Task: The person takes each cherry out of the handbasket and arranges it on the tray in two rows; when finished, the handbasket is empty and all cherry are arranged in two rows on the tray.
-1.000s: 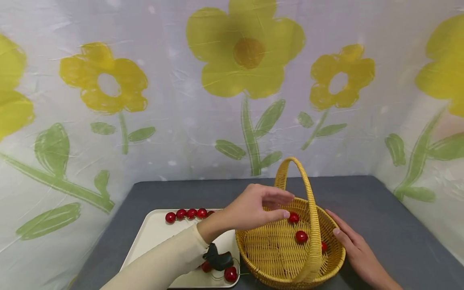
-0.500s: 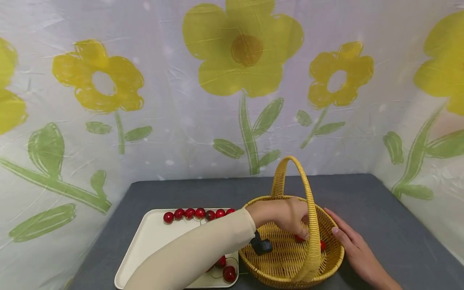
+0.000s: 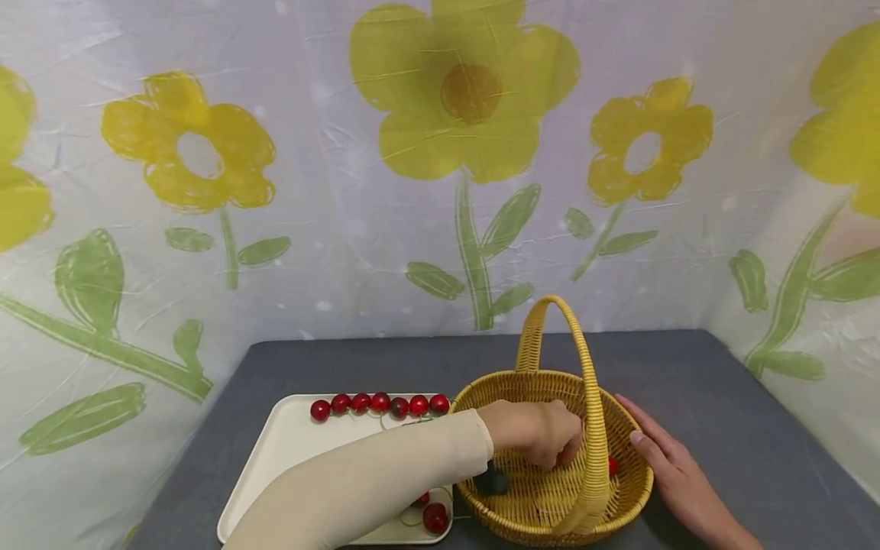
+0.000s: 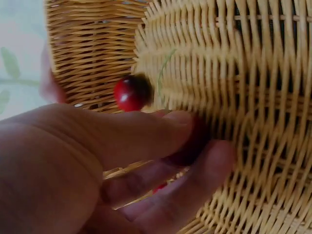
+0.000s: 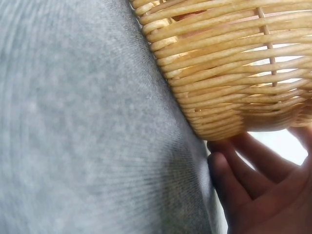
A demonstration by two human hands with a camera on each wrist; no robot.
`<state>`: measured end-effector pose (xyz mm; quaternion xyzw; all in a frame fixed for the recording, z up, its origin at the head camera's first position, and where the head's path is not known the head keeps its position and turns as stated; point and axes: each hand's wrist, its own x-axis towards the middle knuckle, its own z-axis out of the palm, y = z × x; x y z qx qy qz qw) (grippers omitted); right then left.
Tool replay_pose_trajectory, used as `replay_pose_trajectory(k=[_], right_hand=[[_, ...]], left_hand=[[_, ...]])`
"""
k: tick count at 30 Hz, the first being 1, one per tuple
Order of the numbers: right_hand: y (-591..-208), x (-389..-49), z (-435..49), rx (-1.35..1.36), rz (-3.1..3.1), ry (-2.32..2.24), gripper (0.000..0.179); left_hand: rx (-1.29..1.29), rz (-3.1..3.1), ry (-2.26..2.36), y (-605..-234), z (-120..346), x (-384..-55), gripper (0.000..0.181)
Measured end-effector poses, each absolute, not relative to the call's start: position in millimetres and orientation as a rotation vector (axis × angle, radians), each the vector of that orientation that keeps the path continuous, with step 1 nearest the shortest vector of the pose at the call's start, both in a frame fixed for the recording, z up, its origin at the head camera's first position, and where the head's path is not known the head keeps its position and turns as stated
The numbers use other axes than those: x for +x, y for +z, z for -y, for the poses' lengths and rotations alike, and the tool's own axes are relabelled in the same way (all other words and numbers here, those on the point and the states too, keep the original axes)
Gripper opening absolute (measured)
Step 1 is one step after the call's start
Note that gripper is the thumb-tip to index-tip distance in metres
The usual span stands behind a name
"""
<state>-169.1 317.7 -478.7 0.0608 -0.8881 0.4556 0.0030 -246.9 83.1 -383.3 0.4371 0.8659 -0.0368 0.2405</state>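
Observation:
Inside the yellow wicker basket [image 3: 529, 382], my left hand [image 3: 539, 431] reaches down under the arched handle. Thumb and fingers pinch a dark red cherry [image 4: 196, 144] close over the woven bottom. A second cherry [image 4: 130, 92] with a green stem lies beside the thumb in the left wrist view; the head view shows a cherry [image 3: 613, 464] behind the handle. My right hand [image 3: 677, 473] rests against the basket's right outer side, fingers extended along the wall and thumb at the rim. In the right wrist view, its fingers [image 5: 258, 170] touch the lower wicker wall.
Left of the basket stands a cream tray [image 3: 275, 458], close against it. A row of several cherries [image 3: 380, 402] lines its far edge, and more cherries [image 3: 435, 518] with stems lie at its near right corner. Dark grey cloth [image 3: 729, 428] covers the table; a flowered curtain hangs behind.
My left hand has moved from over the basket's left rim down into it, and its fingers now pinch a cherry. The right hand stays at the basket's side.

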Motion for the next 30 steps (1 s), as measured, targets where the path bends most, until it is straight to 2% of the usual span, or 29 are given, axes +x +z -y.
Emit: replay_pose_trajectory(k=[6,12,17,21,30], right_hand=[[-479,-169,-315,0.213,2.777,1.418,0.056],[-478,-167,-316,0.213,2.763,1.481,0.057],[-479,-167,-319,0.23,2.748,1.515,0.056],[-480,-168,-320,0.212,2.761,1.502,0.057],[-480,-169,-320,0.224,2.767,1.469,0.057]], left_hand=[[1.314,-2.394,0.007,-371,-63,-245,0.01],[1.464,-2.378,0.425,-357,-39,-244,0.022],[1.345,-2.355,0.705,-353,-25,-240,0.03],[1.209,-2.345,0.87,-347,-10,-232,0.028],[1.16,-2.309,1.22,-337,44,-208,0.03]])
